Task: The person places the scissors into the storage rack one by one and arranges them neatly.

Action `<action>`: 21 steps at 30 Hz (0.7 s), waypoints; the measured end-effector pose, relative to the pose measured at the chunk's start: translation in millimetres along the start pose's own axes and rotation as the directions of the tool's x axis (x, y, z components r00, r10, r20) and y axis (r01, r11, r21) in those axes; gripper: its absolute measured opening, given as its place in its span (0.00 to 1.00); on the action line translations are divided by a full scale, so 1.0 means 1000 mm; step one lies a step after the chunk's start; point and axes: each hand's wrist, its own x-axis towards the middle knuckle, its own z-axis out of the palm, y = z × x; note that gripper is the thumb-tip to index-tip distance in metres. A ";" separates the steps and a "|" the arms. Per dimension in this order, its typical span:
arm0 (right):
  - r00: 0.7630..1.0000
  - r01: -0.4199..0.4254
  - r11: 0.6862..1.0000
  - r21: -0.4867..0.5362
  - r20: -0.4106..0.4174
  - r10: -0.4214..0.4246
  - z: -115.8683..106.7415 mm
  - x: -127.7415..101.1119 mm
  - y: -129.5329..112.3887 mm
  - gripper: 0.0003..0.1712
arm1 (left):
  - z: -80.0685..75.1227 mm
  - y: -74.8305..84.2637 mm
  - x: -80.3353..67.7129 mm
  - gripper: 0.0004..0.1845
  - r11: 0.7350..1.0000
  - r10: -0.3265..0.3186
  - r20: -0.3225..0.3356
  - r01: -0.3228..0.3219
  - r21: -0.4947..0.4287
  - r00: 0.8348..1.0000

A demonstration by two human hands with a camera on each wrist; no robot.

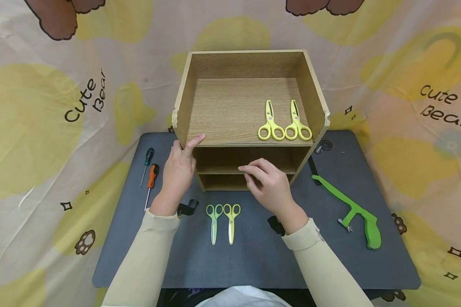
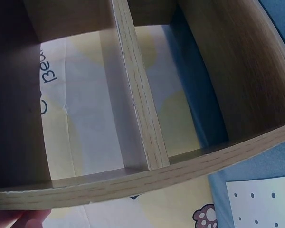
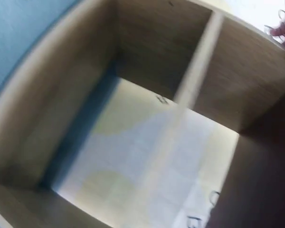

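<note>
**Wood shelf unit, both hands on it**

Wooden shelf unit (image 1: 230, 111) sits at the far-middle part of the dark grey mat (image 1: 253, 260) covering the table, open front facing the person. It has a top tray with raised walls and two lower compartments split by a shelf board.

Left hand (image 1: 178, 170) is holding the unit's front left corner: thumb hooked over the top tray's front edge, the other fingers wrapped around the left side wall. So that one's gripping the shelf. Right hand (image 1: 269, 183) is at the front opening, fingers lightly bent, fingertips resting on the edge of the middle shelf board. Not clamped around anything as far as I can see, just touching. Both wrist views only show the inside of the wooden compartments with the patterned cloth visible through the open back.

On the top tray, toward its right front corner, lie two yellow scissors (image 1: 284, 121) side by side, handles toward the person. Two green scissors (image 1: 223, 219) lie just in front of the unit on the mat, between the forearms, handles toward the shelf. Near the mat's left edge are two screwdrivers (image 1: 150, 175), one dark-handled, one orange. Toward the right edge there's a green hacksaw frame (image 1: 353, 211).
</note>
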 end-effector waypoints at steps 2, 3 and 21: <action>0.997 -0.055 0.998 0.025 0.052 0.053 0.008 -0.008 0.001 0.15 | 0.000 0.000 0.000 0.38 1.000 0.001 -0.003 -0.001 -0.002 1.000; 0.993 -0.088 0.995 0.037 0.077 0.085 0.013 -0.012 0.001 0.16 | 0.000 0.001 0.000 0.38 1.000 0.001 -0.006 -0.001 -0.003 1.000; 0.754 -0.542 0.839 -0.052 0.411 0.512 0.085 -0.084 0.003 0.25 | 0.004 0.000 0.000 0.39 1.000 0.003 -0.012 -0.003 0.025 1.000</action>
